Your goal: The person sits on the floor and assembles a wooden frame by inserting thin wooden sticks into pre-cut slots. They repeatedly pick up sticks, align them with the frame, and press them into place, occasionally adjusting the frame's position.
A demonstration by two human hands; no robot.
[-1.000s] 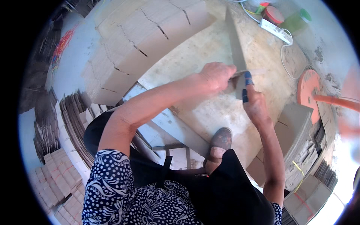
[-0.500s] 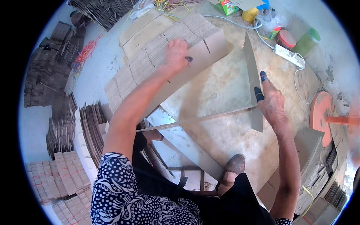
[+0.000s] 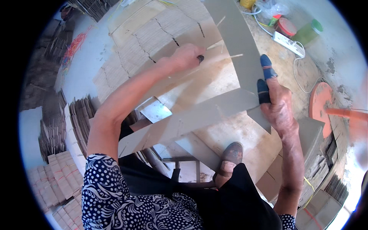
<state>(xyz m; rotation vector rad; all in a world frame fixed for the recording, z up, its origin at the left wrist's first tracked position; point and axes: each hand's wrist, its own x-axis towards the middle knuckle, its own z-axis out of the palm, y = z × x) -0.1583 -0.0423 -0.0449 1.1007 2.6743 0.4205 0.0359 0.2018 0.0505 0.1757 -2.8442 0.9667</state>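
Observation:
My right hand, with dark blue covers on two fingers, grips slotted grey-brown cardboard strips joined crosswise. One long strip runs away from me; the other strip stretches left across my lap. My left hand is closed, a dark cover on its thumb, at the near side of a stack of cardboard strips. It seems to pinch a single brown strip, blurred and partly hidden by the hand. A light slit shows just right of its knuckles.
A white power strip with a cable lies at the far right, beside a red-lidded tub and a green container. An orange round object stands at right. Bundled cardboard is piled at left. My shoe shows below.
My left hand has come off the top of the stack to its near side. The joined strips in my right hand have swung and tilted, showing their broad faces.

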